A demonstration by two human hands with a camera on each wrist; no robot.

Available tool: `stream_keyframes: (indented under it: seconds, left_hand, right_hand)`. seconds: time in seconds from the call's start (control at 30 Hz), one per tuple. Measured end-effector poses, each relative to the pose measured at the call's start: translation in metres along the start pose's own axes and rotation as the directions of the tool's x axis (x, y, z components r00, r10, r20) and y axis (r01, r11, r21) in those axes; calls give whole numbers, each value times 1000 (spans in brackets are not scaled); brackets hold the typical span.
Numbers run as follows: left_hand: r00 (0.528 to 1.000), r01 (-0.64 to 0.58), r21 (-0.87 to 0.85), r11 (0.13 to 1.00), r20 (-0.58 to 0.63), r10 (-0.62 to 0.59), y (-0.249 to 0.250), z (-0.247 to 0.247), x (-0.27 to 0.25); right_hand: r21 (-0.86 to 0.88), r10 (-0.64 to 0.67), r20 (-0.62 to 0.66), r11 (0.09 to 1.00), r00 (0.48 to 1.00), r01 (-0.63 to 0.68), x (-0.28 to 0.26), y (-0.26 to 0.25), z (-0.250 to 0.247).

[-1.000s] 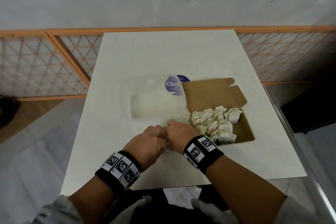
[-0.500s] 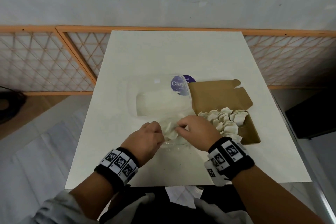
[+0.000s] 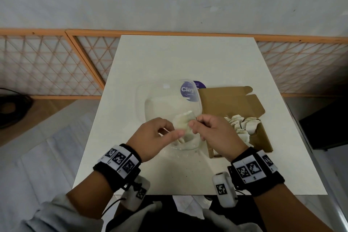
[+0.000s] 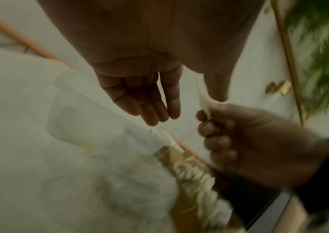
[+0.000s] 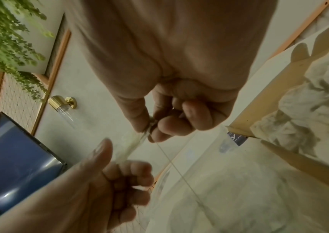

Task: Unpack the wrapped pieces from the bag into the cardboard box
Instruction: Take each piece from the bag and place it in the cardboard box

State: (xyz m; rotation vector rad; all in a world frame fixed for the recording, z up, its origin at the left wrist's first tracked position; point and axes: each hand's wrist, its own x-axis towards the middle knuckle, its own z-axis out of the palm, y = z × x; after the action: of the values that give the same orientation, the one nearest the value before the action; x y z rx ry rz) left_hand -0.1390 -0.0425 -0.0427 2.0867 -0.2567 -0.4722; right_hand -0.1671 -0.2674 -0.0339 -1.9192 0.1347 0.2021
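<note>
A clear plastic bag (image 3: 165,103) with a purple "Clay" label (image 3: 189,90) lies on the white table, holding pale contents. To its right stands the open cardboard box (image 3: 226,100) with several white wrapped pieces (image 3: 243,124) inside. My right hand (image 3: 195,122) pinches the bag's mouth edge (image 5: 133,145) between thumb and curled fingers (image 5: 149,127). My left hand (image 3: 169,132) hovers just left of it. Its fingers (image 4: 155,110) are relaxed, its thumb is apart, and it holds nothing I can make out. A whitish lump (image 3: 183,120) shows at the bag's mouth between the hands.
The white table (image 3: 169,58) extends bare behind the bag. An orange lattice railing (image 3: 56,66) runs behind and to both sides. In the right wrist view a dark screen (image 5: 19,165), green leaves (image 5: 4,31) and a brass fitting (image 5: 61,102) appear.
The hands were pressed together at the bag's mouth; now they have drawn apart. The right hand has lifted the edge toward the box and the left hand's fingers have loosened.
</note>
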Motion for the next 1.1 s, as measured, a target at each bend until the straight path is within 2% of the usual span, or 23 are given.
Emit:
stream_keyframes:
  seconds: [0.07,0.17,0.27,0.43,0.63,0.83,1.1]
  left_hand:
    - [1000,7,-155,988,-25,-11,9,0,3]
    - [997,7,-242,970,-68,-24,14,-3,5]
    - [993,17,-253,967,-110,-46,16,-6,6]
    - [985,41,-303,952,-148,-90,17,-16,5]
    - [968,3,-183,983,-247,-49,11,-28,0]
    - [984,13,-36,999,-179,-19,0,-30,-4]
    - [994,-75,-115,990,-83,66,7,-19,-3]
  right_hand:
    - [10,-6,-8,1000,1000,6,1,0,3]
    - [-12,-17,11,1000,1000,17,3,-1,7]
    - [-14,-36,32,999,999,37,3,-3,7]
    - [14,-16,0,1000,1000,16,7,7,6]
    - [-129,3,18,992,1000,0,7,17,4]
    - [-96,-60,38,993,997,63,5,-4,0]
    - [42,-52,110,998,993,47,0,-38,-12]
